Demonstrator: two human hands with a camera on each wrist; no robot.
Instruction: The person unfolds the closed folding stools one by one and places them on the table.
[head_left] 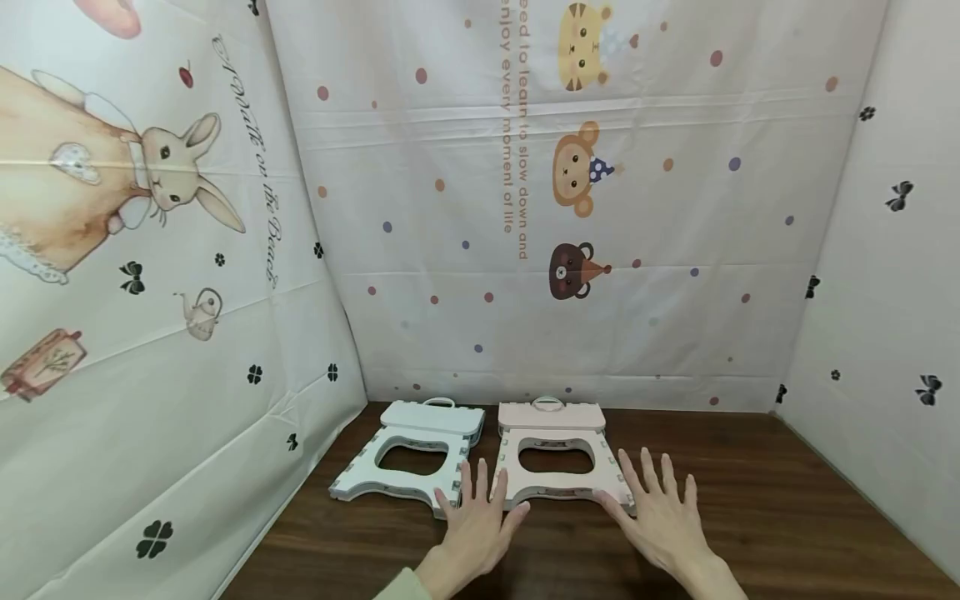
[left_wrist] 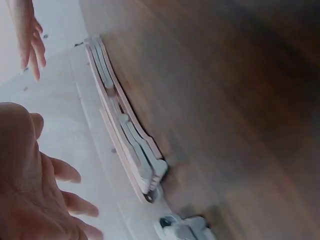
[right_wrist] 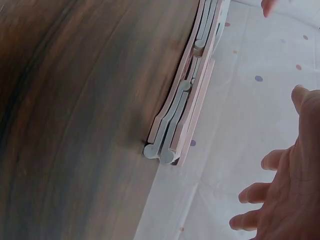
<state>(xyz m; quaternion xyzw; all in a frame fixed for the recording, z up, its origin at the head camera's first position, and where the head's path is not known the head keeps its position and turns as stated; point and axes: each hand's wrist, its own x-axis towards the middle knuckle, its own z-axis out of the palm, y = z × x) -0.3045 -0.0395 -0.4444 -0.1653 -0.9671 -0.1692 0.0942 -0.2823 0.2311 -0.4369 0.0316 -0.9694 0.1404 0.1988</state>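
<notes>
The head view alone shows both stools from above: a pale mint folding stool and a pale pink folding stool, lying folded flat side by side near the back of the dark wooden worktop, mint on the left, a narrow gap between them. It also shows the printed backdrop behind them and the light green sleeve on the left arm.

The left hand and right hand are spread wide, fingers fanned, holding nothing. From the head, the left hand's fingertips overlap the near inner corners of both stools, and the right hand's thumb overlaps the pink stool's near right corner. The wrist views correct that impression: each hand is raised, with a visible space between its fingers and the pink stool. Whether the left hand touches the mint one cannot be told; only a corner of it enters the left wrist view.

Each stool has a broad plate with a rounded oblong opening, a curved near edge, a separate slab across the far end and a looped handle beyond that. Small notches run along the sides. Only the wrist views reveal the pink stool's edge: grey folded parts with rounded ends, stacked between thin pink layers.
</notes>
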